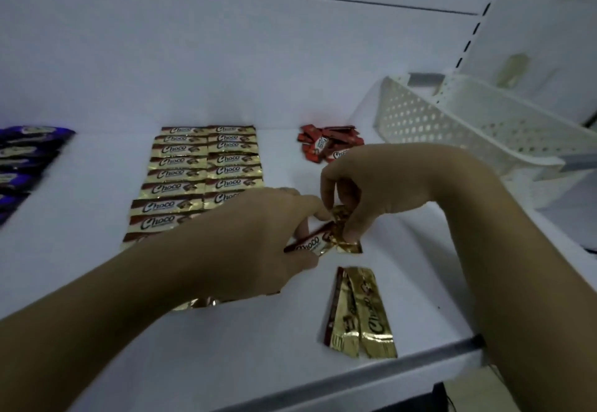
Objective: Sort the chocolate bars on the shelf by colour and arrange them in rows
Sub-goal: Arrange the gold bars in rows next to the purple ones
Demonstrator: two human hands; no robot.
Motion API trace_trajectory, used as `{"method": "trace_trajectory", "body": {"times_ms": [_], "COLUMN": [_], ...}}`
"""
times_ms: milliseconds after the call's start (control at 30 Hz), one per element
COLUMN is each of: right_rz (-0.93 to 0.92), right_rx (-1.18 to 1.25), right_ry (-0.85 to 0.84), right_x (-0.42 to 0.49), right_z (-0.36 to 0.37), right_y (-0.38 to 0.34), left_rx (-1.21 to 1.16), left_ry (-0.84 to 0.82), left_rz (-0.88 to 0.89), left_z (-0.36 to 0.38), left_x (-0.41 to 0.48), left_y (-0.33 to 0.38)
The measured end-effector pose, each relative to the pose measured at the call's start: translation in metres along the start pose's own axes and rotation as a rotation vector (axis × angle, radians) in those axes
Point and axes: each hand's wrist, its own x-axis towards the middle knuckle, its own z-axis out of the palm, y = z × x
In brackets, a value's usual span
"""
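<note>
Gold "Choco" bars (200,172) lie in two neat columns on the white shelf (97,282). My left hand (258,237) pinches one gold bar (310,245) at the middle of the shelf. My right hand (365,185) pinches crumpled gold wrappers (342,224) just above and beside that bar. Two more gold bars (361,311) lie overlapped near the front edge. A heap of red bars (329,143) sits at the back, behind my right hand. Purple bars (22,159) lie in a column at the far left.
A white perforated plastic basket (452,127) stands tilted at the right rear against the slotted shelf upright (481,20). The shelf's grey front rail (371,376) runs along the bottom right. A gold wrapper edge (197,303) peeks from under my left forearm.
</note>
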Motion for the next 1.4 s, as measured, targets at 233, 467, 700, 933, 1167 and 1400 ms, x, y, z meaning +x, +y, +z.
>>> {"method": "trace_trajectory", "body": {"times_ms": [233, 467, 700, 933, 1167, 1400], "right_rz": [0.056, 0.076, 0.049, 0.050, 0.019, -0.144], "right_rx": [0.055, 0.061, 0.105, 0.142, -0.012, 0.290], "right_ry": [0.061, -0.004, 0.092, 0.174, 0.241, 0.648], "right_x": [0.000, 0.002, 0.007, 0.023, 0.027, 0.045], "right_z": [-0.006, 0.000, 0.002, 0.007, 0.009, -0.011], "right_y": [0.008, 0.000, 0.006, 0.015, 0.006, -0.014], "left_rx": [-0.139, -0.298, -0.373, -0.484, -0.525, -0.597], "left_ry": [-0.038, 0.078, 0.206, 0.202, 0.250, 0.393], "left_rz": [-0.059, -0.142, -0.294, -0.407, -0.476, -0.599], "left_z": [-0.018, -0.042, -0.054, -0.059, -0.067, -0.084], "left_x": [0.000, -0.010, -0.006, -0.004, -0.009, -0.016], "left_y": [0.018, 0.017, -0.011, -0.030, -0.043, -0.066]}}
